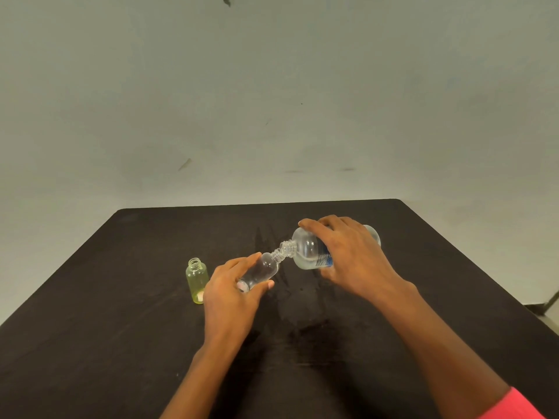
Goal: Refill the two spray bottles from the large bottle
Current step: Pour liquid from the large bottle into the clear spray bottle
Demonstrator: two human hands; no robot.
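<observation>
**Large bottle tipped to the small one's mouth**

The large bottle (307, 252) lies almost on its side in the middle of the frame, held above the desk (121, 297), with its threaded mouth pointing left and slightly down. My right hand (351, 258) grips it from above, fingers curled over the clear body and partly covering a blue label. Its open neck meets the open neck of a small clear spray bottle (261, 272), which leans up and to the right, so the two mouths touch or nearly touch; I cannot tell which. My left hand (230, 297) holds that small bottle around its lower body, with the thumb on the near side and the fingers wrapped behind. Both bottles are uncapped.

Left of my left hand, just beside it, a second small bottle (197, 279), tinted yellow-green, stands upright on the desk with no cap on.

The desk is dark, and a darker, wet-looking patch spreads below and behind the bottles, in the centre of the frame. A pink sleeve (514, 403) shows at the lower right corner. A pale, scuffed wall (272, 101) fills the upper half.
</observation>
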